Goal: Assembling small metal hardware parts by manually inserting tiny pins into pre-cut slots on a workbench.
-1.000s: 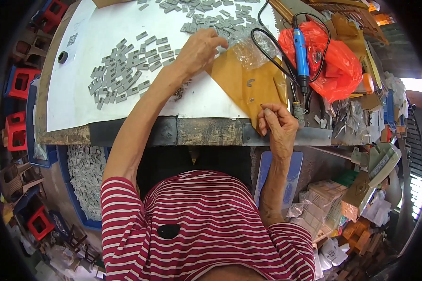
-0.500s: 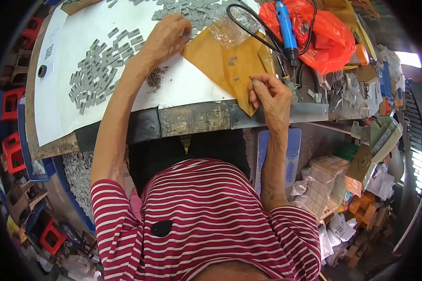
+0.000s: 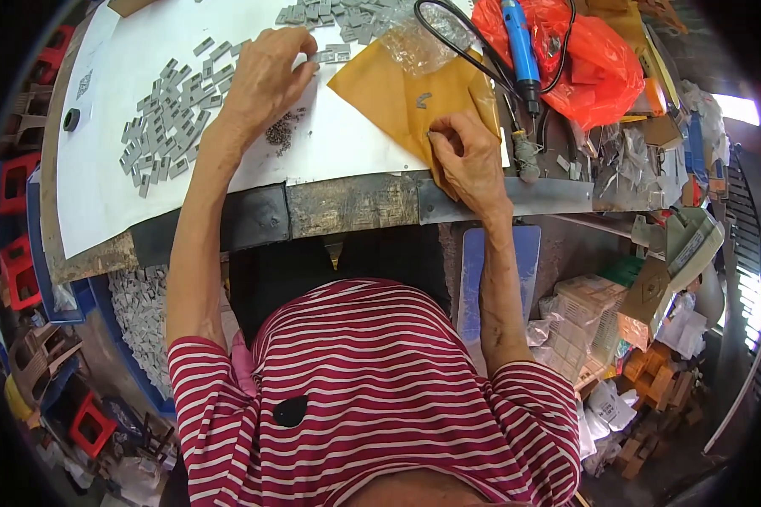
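My left hand [image 3: 266, 76] is over the white sheet [image 3: 347, 127], thumb and forefinger spread apart with nothing visibly held. Just right of its fingertips lie a few grey rectangular pieces [image 3: 336, 52]. Below that hand is a small heap of tiny brownish metal parts [image 3: 283, 131], possibly screws. My right hand [image 3: 469, 156] is over the brown paper [image 3: 393, 97], thumb and forefinger pinched together. Whatever may be at its fingertips is too small to name. Small curved grey bits [image 3: 423, 100] lie on the paper just above that hand.
Many grey pieces [image 3: 173, 114] spread across the left of the sheet, with more at the back. A blue electric screwdriver [image 3: 522, 51] with a black cable lies against a red plastic bag [image 3: 600, 68]. A black ring [image 3: 72, 119] sits at far left.
My left hand has drawn back leftward and its fingers have parted, uncovering grey pieces. My right hand has shifted left over the paper; a small bit that lay there no longer shows.
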`<state>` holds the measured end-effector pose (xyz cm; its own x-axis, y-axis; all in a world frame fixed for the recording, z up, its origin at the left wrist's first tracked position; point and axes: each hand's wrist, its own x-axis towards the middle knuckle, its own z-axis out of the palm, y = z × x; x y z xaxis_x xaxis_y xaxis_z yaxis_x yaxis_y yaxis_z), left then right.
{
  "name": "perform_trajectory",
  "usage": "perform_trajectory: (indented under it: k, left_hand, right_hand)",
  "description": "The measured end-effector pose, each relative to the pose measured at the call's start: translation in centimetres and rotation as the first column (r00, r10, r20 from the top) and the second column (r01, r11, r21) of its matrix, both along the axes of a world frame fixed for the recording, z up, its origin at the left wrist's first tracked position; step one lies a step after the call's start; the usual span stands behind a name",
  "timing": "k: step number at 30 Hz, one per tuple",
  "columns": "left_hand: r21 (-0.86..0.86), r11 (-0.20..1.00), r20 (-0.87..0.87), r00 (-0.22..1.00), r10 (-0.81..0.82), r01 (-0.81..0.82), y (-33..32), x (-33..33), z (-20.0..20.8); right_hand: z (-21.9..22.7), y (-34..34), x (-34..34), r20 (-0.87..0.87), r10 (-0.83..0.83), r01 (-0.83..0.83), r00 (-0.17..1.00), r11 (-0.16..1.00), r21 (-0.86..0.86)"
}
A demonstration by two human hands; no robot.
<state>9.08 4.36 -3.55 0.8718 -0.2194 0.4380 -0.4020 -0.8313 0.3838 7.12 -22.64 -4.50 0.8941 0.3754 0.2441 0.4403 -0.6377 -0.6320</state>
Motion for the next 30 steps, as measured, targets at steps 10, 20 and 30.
perform_trajectory:
  k: [10, 20, 30]
  left_hand:
    - [-0.547, 0.834, -0.212, 0.976, -0.059, -0.069, -3.0, -5.5, 1.8]
    - [-0.811, 0.531, -0.355, 0.927, -0.117, -0.244, -5.6, -9.2, 2.2]
    - [-0.871, 0.378, -0.411, 0.887, -0.210, -0.314, -6.1, -10.9, 1.9]
  right_hand:
    - [0.6, 0.3, 0.0, -0.059, 0.007, -0.008, 0.998, 1.000, -0.016]
    - [0.1, 0.6, -0.1, 0.091, 0.055, -0.051, 0.994, 0.998, -0.044]
    - [0.9, 0.7, -0.8, -0.285, -0.089, 0.178, 0.954, 0.936, 0.304]
